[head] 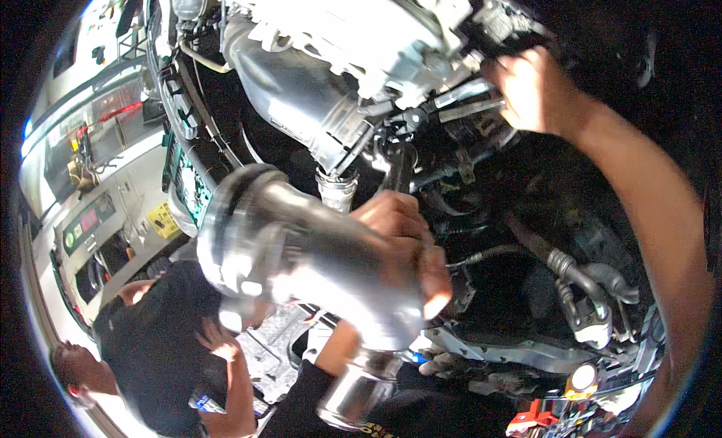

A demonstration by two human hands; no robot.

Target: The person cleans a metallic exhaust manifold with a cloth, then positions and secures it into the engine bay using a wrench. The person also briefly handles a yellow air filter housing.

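Note:
My left hand [409, 229] is closed at the lower end of a dark upright bar [400, 167], beneath a silver metal casting [361, 31]. In front of this hand, a large shiny metal pipe [333, 268] with a ringed flange hides part of it and its forearm; whether the hand touches the pipe cannot be told. To the upper right, my right hand [530, 93] is blurred, its fingers curled at the end of a metal bar [462, 93] beside the casting. A dark joint [415, 119] lies between the hands.
A co-worker in a black shirt [163, 336] bends close by at lower left, one hand [220, 339] raised. Hoses and a metal pipe fitting [592, 331] lie at right. A work light [582, 377] shines at lower right, near red items [533, 418]. A grey metal duct [293, 88] runs at upper left.

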